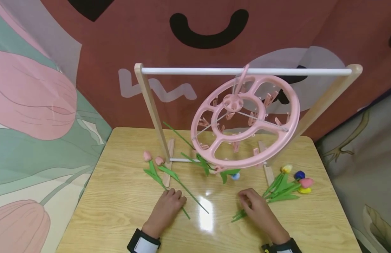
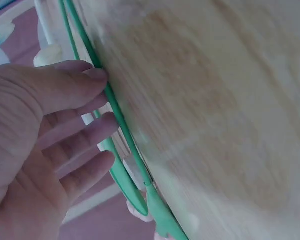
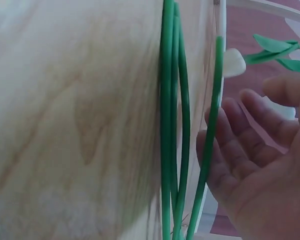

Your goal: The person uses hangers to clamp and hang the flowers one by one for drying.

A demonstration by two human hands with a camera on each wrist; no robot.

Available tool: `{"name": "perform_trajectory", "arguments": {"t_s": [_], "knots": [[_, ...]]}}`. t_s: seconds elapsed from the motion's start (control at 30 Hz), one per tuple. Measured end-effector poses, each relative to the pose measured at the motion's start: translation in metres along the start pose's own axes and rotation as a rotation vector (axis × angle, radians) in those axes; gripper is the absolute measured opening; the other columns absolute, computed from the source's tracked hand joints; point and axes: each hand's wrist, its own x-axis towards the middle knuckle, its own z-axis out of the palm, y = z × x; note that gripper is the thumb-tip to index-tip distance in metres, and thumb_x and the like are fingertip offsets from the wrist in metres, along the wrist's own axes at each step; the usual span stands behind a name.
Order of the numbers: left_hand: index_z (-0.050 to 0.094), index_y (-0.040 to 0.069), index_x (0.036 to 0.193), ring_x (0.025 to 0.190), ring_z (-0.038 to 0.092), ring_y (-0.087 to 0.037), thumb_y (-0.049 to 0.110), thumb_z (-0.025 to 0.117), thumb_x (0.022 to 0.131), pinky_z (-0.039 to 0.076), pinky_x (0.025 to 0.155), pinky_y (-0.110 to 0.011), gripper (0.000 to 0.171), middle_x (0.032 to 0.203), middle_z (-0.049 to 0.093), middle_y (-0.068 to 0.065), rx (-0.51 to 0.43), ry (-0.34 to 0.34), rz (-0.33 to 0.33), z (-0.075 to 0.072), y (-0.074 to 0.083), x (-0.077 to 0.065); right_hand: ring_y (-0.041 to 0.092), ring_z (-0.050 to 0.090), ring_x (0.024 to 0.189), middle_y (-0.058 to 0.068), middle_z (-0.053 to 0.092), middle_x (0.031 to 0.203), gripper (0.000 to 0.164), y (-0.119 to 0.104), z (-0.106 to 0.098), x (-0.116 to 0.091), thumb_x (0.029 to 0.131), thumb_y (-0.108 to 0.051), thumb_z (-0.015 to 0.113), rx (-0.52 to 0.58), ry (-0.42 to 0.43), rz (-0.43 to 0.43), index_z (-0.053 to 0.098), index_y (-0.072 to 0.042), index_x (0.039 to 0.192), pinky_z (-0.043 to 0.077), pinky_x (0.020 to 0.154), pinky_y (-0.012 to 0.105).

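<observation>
My left hand [image 1: 167, 205] rests low over the table; in the left wrist view its thumb and index finger pinch the green stem of a pink tulip [image 1: 147, 156]. A second pink tulip [image 1: 160, 161] lies beside it, its stem slanting past that hand. My right hand [image 1: 256, 209] is over the stems of a tulip bunch [image 1: 282, 188] with yellow, blue and pink heads. In the right wrist view its fingers are loosely bent and its thumb stands apart; one green stem [image 3: 212, 125] crosses in front of the fingers, several others lie on the table.
A pink round clip hanger [image 1: 294, 116] hangs from the white bar [image 1: 189, 71] of a wooden stand [image 1: 151, 105]. Small clips [image 1: 235, 146] dangle from it. Near its lower rim are a light blue tulip [image 1: 235, 176] and green stems. A patterned cloth [image 1: 97, 52] stands behind the table [image 1: 119, 182].
</observation>
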Motion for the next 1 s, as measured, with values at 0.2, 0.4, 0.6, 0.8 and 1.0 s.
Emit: {"name": "perform_trajectory", "arguments": {"t_s": [0.2, 0.4, 0.6, 0.8, 1.0], "knots": [[0.065, 0.020, 0.095, 0.081, 0.053, -0.017, 0.011, 0.077, 0.083, 0.047, 0.067, -0.029, 0.019, 0.088, 0.057, 0.003, 0.080, -0.050, 0.103, -0.002, -0.003, 0.002, 0.011, 0.065, 0.096, -0.005, 0.067, 0.107, 0.014, -0.002, 0.003, -0.002, 0.099, -0.007, 0.067, -0.067, -0.054, 0.015, 0.071, -0.013, 0.111, 0.060, 0.078, 0.025], [0.065, 0.017, 0.092, 0.078, 0.051, -0.015, 0.012, 0.076, 0.085, 0.051, 0.065, -0.028, 0.014, 0.087, 0.057, 0.001, 0.143, -0.062, 0.200, -0.002, -0.006, 0.005, 0.014, 0.065, 0.102, -0.008, 0.068, 0.106, 0.010, -0.004, 0.005, -0.006, 0.097, -0.010, 0.071, -0.190, -0.015, -0.127, 0.073, -0.015, 0.105, 0.062, 0.085, 0.034], [0.063, 0.014, 0.094, 0.082, 0.056, -0.016, 0.011, 0.071, 0.091, 0.060, 0.069, -0.032, 0.009, 0.092, 0.057, -0.001, 0.199, -0.052, 0.241, 0.004, -0.006, 0.007, 0.015, 0.065, 0.108, -0.007, 0.069, 0.109, 0.012, -0.007, 0.007, -0.007, 0.096, -0.011, 0.073, -0.238, -0.016, -0.207, 0.073, -0.015, 0.108, 0.061, 0.092, 0.038], [0.063, 0.017, 0.090, 0.079, 0.054, -0.014, 0.014, 0.072, 0.089, 0.055, 0.069, -0.028, 0.009, 0.087, 0.058, 0.003, 0.199, -0.013, 0.289, -0.002, -0.003, 0.011, 0.014, 0.067, 0.106, -0.006, 0.069, 0.110, 0.014, -0.011, 0.008, -0.004, 0.096, -0.010, 0.073, -0.228, -0.035, -0.281, 0.072, -0.014, 0.110, 0.062, 0.089, 0.036], [0.062, 0.018, 0.091, 0.080, 0.051, -0.013, 0.014, 0.065, 0.093, 0.049, 0.058, -0.020, 0.005, 0.090, 0.053, 0.002, 0.086, 0.126, 0.286, -0.033, 0.014, 0.024, 0.014, 0.068, 0.110, -0.006, 0.071, 0.116, 0.017, -0.016, 0.008, -0.002, 0.098, -0.010, 0.069, -0.153, -0.062, -0.278, 0.072, -0.015, 0.115, 0.062, 0.092, 0.037]]}}
